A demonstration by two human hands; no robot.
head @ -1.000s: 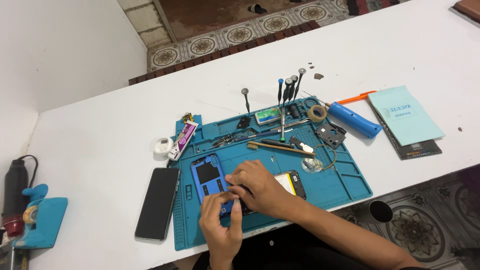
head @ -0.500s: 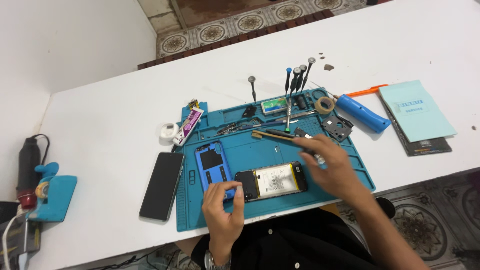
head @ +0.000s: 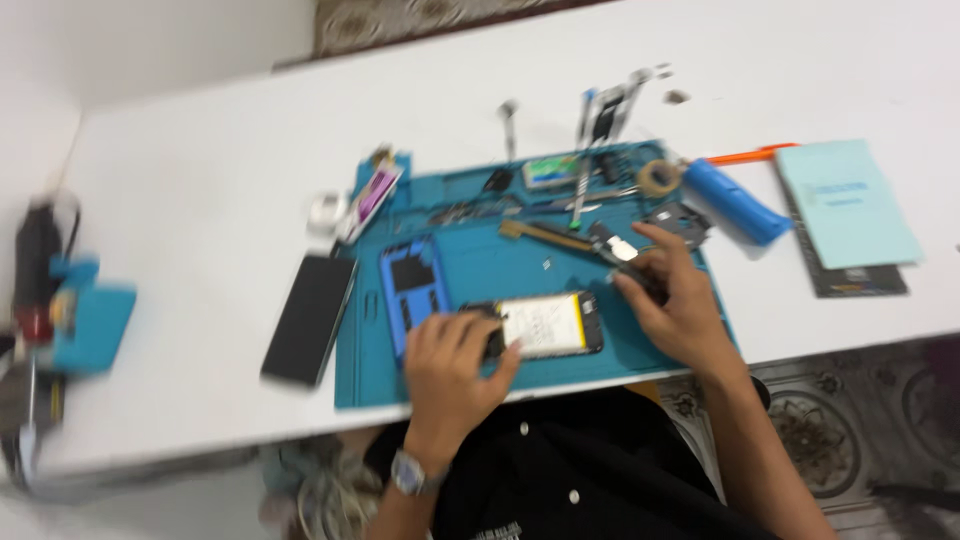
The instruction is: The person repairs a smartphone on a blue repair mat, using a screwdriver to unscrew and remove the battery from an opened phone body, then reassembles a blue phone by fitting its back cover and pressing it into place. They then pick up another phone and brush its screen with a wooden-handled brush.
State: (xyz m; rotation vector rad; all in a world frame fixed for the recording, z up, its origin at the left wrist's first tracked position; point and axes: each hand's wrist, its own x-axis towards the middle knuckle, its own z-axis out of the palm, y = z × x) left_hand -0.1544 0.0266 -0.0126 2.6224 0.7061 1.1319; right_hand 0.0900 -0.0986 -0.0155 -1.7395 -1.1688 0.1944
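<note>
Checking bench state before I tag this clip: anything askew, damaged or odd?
Nothing looks spilled or broken. The opened phone lies on the blue mat, steadied by the left hand; the right hand grips a small dark tool, blurred. A black phone sits slanted, half off the mat's left edge.

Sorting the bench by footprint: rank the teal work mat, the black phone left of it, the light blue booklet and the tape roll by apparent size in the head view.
1. Teal work mat, by far the largest.
2. Light blue booklet.
3. Black phone, close to the booklet in area; motion blur leaves that order unsure.
4. Tape roll, smallest.
</note>
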